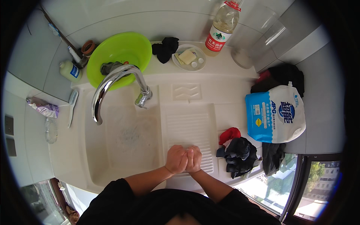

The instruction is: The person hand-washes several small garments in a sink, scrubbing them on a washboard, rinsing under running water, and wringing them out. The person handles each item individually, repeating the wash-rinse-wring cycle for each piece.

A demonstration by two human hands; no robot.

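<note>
My left hand point(177, 159) and my right hand point(194, 159) are pressed together, fingers curled, over the near end of the ribbed washboard point(187, 123) moulded into the sink counter. Whether anything lies between the palms is hidden. To the left is the sink basin point(132, 157), with a little cloudy water or suds at its bottom. A chrome faucet point(112, 76) arches over it. Right of my hands lies a heap of dark clothes point(239, 154) with a red cloth point(229, 135) at its far edge.
A green plastic basin point(140, 50) holding grey cloth, a black cloth point(166, 49), a soap dish point(180, 66) and a plastic bottle point(225, 22) line the back ledge. A detergent bag point(287, 115) stands right. A brush point(72, 107) and a glass dish point(51, 130) lie left.
</note>
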